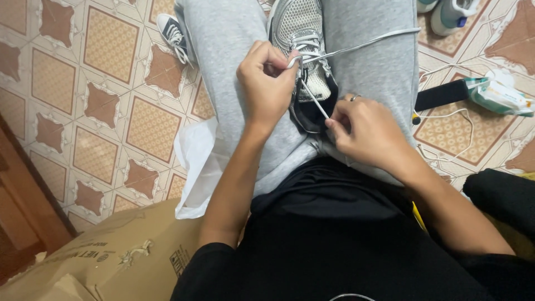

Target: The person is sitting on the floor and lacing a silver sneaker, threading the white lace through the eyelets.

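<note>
A grey mesh sneaker (298,25) with a black opening lies between my knees on grey trousers. My left hand (266,83) is closed on the white lace (356,45) beside the shoe's eyelets. That lace runs off to the right across my right thigh. My right hand (368,131) pinches the tip of another stretch of the white lace near the shoe's black collar. A ring shows on one finger of my right hand.
A dark sneaker (171,32) with white laces lies on the patterned tile floor (106,83) to the left. A white plastic bag (195,161) and a cardboard box (111,256) are at lower left. A black flat object (443,95), a wipes pack (499,95) and white shoes (451,12) lie right.
</note>
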